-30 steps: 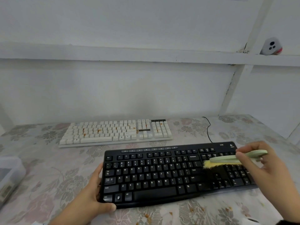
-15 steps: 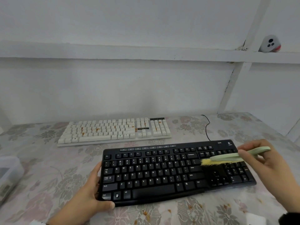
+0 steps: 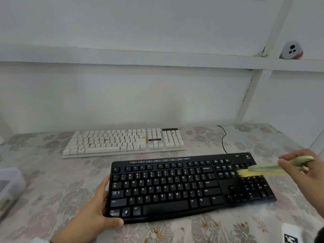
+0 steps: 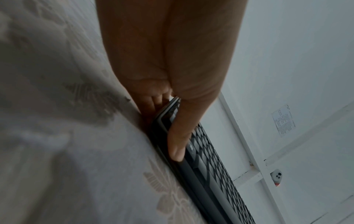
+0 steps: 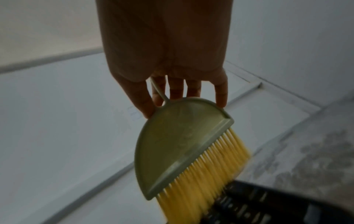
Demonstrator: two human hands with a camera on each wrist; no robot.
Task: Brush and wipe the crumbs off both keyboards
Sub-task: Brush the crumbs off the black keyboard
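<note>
- A plain room at home, it seems: floral tablecloth (image 3: 52,172) covering the desk.
- Bare white wall (image 3: 140,95) with a ledge (image 3: 122,57) behind.

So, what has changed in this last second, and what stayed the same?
The right hand swept the green brush rightwards across the black keyboard: its yellow bristles went from the keys left of the number pad onto the pad's top rows. Nothing was taken or released. The left hand still grips the keyboard's left end, and the white keyboard behind still carries orange crumbs.
</note>
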